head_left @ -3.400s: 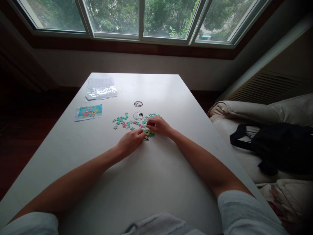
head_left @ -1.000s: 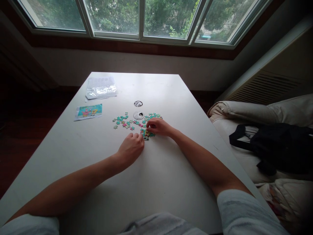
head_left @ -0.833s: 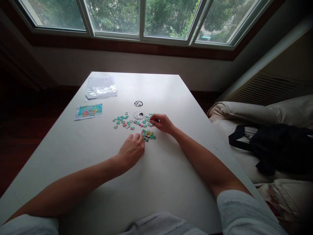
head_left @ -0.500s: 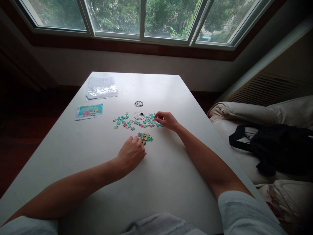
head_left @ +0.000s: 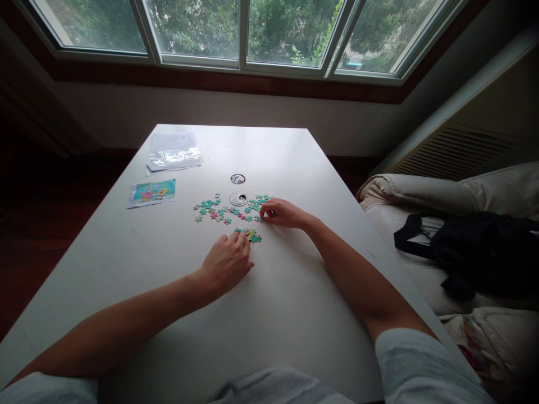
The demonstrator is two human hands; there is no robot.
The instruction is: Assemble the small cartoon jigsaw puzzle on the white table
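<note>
On the white table [head_left: 269,314] lie several loose teal and pink puzzle pieces [head_left: 219,211]. Just in front of them sits a small joined cluster of pieces [head_left: 251,235], yellow and teal. My left hand [head_left: 227,261] rests on the table with curled fingers, its fingertips touching the cluster's left edge. My right hand [head_left: 283,213] is closed in a pinch over the right end of the loose pieces; what it pinches is too small to make out.
A cartoon reference picture [head_left: 152,193] and a clear plastic bag [head_left: 174,151] lie at the far left of the table. Two round cable holes [head_left: 238,198] sit behind the pieces. A pale sofa [head_left: 425,191] with a black bag [head_left: 475,249] stands to the right.
My left hand drew back and pulled the joined cluster toward me. My right hand left the cluster, reached to the far right of the loose pieces, then came back a little.
</note>
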